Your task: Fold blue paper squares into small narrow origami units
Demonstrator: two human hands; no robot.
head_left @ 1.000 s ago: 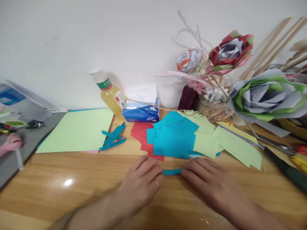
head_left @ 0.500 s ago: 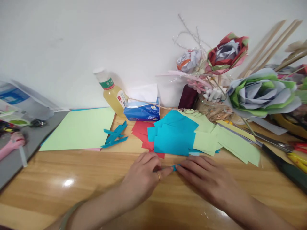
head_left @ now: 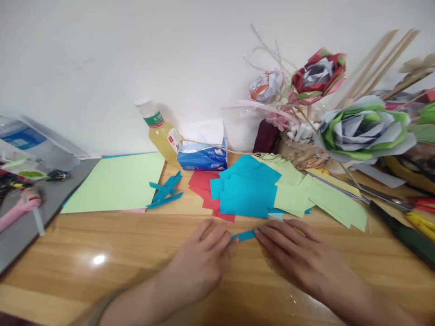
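A narrow folded strip of blue paper (head_left: 245, 236) lies nearly level between my hands, close to the tabletop. My left hand (head_left: 207, 253) pinches its left end, fingers bent and pressed together. At the other end, my right hand (head_left: 295, 249) has its fingertips closed over the strip, and the thumb is partly hidden. Just beyond my hands lie blue paper rectangles (head_left: 248, 197) on top of red paper pieces (head_left: 205, 190). Light green paper rectangles (head_left: 292, 197) fan out to their right. Several folded blue strips (head_left: 166, 190) rest in a small crossed heap further left.
Green paper sheets (head_left: 115, 183) lie at the left. A juice bottle (head_left: 163, 136) and a tissue pack (head_left: 203, 157) stand by the wall. Paper flowers (head_left: 367, 129) lean over the right side, above scissors (head_left: 390, 199) and a dark-handled tool (head_left: 401, 233). A pink glue gun (head_left: 22, 206) sits far left.
My hands have moved slightly apart, and my left fingers have shifted along the strip. More of the folded blue paper shows between them now. The view has turned a little.
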